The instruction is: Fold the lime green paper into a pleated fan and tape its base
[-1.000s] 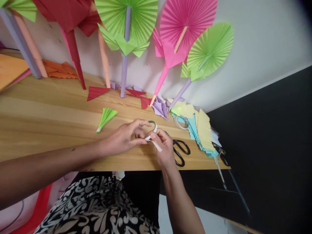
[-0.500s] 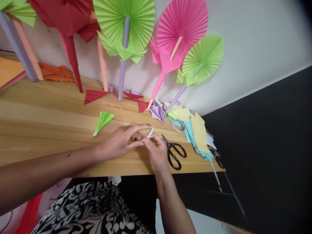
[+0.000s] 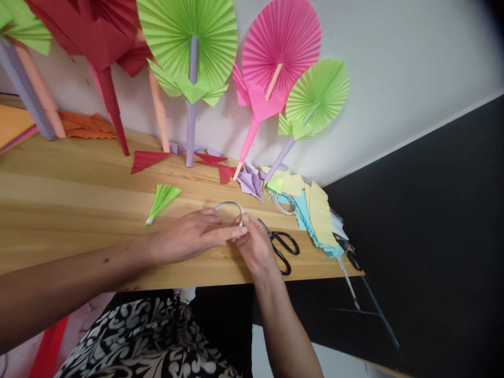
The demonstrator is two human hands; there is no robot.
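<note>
A narrow whitish roll of tape (image 3: 232, 203) is held up between my two hands above the table. My left hand (image 3: 192, 233) grips its left side, one digit stretched across toward the other hand. The fingertips of my right hand (image 3: 255, 242) pinch the right side of the ring. My hands hide the lower part of the roll. Black-handled scissors (image 3: 289, 242) lie just right of my right hand, which partly covers them. Beyond my left wrist rests a small pleated green paper fan piece (image 3: 162, 202) with a white tip.
Large paper fans, green (image 3: 189, 37), pink (image 3: 281, 39) and dark red (image 3: 102, 37), lean on the wall at the back. Red paper scraps (image 3: 147, 160) lie below them. Another tape roll (image 3: 284, 205) sits by yellow pleated paper (image 3: 318, 212) near the table's right end.
The tape roll has turned so that more of its ring shows. My left hand has lowered slightly, its extended digit now reaching my right fingertips. The view has shifted slightly.
</note>
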